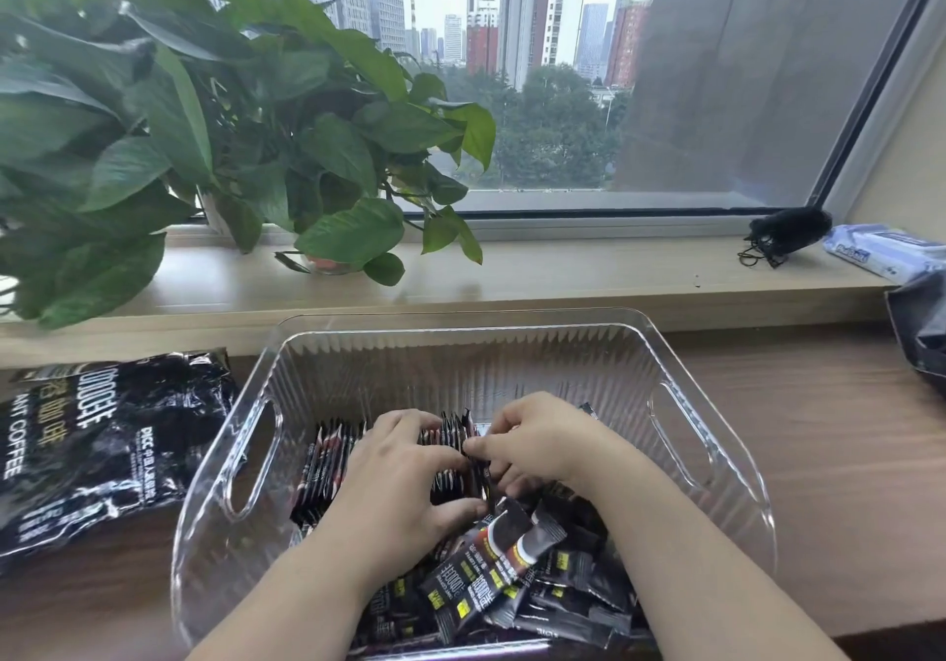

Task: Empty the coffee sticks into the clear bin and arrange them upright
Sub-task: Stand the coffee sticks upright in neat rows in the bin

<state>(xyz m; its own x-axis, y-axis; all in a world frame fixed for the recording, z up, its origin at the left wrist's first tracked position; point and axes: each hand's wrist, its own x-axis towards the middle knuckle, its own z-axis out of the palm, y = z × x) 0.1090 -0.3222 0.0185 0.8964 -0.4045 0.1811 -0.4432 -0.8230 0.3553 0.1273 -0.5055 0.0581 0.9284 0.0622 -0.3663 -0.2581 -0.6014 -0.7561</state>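
A clear ribbed bin [460,348] with cut-out handles stands on the wooden desk. Inside it, a row of black coffee sticks [327,461] stands upright at the left middle. Several loose coffee sticks [491,573] lie in a heap at the bin's near side. My left hand [404,481] grips the right end of the upright row, fingers over the tops and thumb below. My right hand [532,440] pinches the top of a stick right beside that row. The black coffee bag [97,445] lies flat on the desk left of the bin.
A leafy potted plant [215,123] fills the window sill at back left. On the sill's right end lie a black pouch [786,233] and a white-blue wipes pack [880,251]. A dark bag [921,328] sits at the right edge.
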